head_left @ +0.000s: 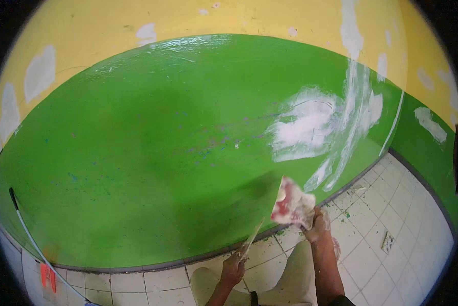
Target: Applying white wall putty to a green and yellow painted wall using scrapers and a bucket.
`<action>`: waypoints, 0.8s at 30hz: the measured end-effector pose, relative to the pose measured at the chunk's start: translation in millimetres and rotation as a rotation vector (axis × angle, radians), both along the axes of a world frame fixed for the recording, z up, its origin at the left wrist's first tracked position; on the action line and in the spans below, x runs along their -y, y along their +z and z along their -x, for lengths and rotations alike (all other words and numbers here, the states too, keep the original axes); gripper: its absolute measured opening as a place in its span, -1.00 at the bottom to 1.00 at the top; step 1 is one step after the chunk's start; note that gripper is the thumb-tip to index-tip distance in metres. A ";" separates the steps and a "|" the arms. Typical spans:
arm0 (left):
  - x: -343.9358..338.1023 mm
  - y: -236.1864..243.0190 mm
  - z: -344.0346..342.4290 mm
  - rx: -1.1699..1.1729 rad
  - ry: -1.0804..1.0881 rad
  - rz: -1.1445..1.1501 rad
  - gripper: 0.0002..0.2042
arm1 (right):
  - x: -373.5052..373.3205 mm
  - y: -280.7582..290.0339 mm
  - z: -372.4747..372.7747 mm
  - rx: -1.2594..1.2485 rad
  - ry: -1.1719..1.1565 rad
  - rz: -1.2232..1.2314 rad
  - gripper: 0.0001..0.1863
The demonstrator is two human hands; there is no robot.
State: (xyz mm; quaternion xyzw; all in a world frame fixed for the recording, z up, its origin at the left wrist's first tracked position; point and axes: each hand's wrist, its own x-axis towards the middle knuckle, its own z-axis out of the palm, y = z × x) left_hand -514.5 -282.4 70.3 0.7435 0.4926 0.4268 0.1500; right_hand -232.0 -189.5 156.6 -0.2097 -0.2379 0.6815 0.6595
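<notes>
In my right hand (318, 227) is a flat, roughly triangular red-and-white piece (291, 204), smeared with whitish paste. Its exact kind is not clear. The fingers are closed round its lower right end, and white smears show on the hand and wrist. My left hand (232, 270) grips a thin, pale flat scraper (253, 238), seen nearly edge-on and pointing up and right. Both hands are apart from each other, in front of the green wall (137, 153). White filler (305, 125) is spread on the wall's right part, above my right hand.
Above the green runs a yellow wall band (249, 15) with white patches. A pale tiled floor (361, 245) with scattered green flakes meets a dark skirting edge. A small flat object (387, 242) lies at right. At left are a thin pole (35, 246) and an orange object (48, 277).
</notes>
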 end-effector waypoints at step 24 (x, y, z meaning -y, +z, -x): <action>24.8 -40.6 45.5 0.743 0.386 0.102 -0.64 | -47.5 26.9 108.5 1.372 -1.071 -1.071 -0.52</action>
